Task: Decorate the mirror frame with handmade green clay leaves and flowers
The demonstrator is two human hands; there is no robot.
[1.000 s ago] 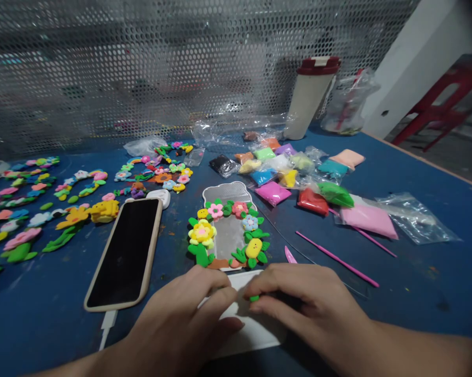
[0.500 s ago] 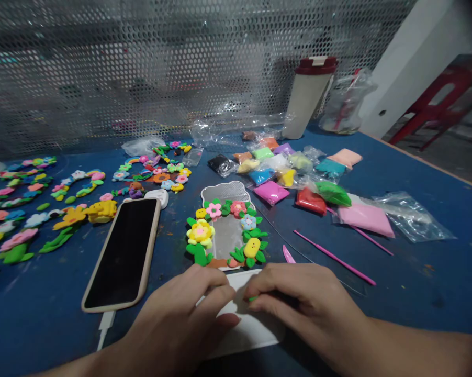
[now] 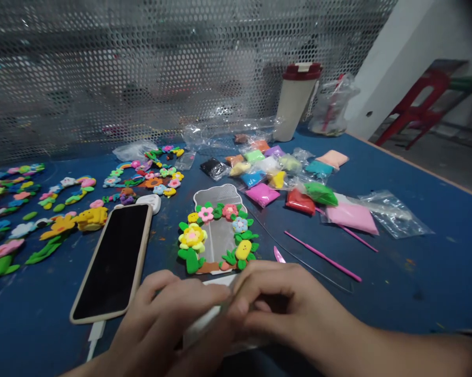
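Since the earlier frames the two hands have been drawn closer together, and the small green bit of clay seen between the fingertips is no longer visible.

In the head view, the left hand (image 3: 169, 319) and the right hand (image 3: 283, 309) are met over a flat white plastic board (image 3: 204, 322) lying on the blue table (image 3: 416, 272). The fingers of both hands are curled and pinched together at one spot; something small may be gripped there, but it is hidden, so what is held cannot be told.

Just beyond the hands lies a clear mirror-like frame edged with clay flowers and green leaves (image 3: 216, 235). A black phone in a beige case (image 3: 112, 259) lies to its left. Thin pink plastic modelling sticks (image 3: 322, 256) lie to the right.

Farther back, small clear plastic bags (image 3: 275, 175) each hold a lump of coloured clay: pink, red, green, blue, yellow, black. A tall cream tumbler with a dark red lid (image 3: 294, 102) stands by the perforated metal screen (image 3: 142, 68). Finished clay flower pieces (image 3: 43, 209) are spread at the left.
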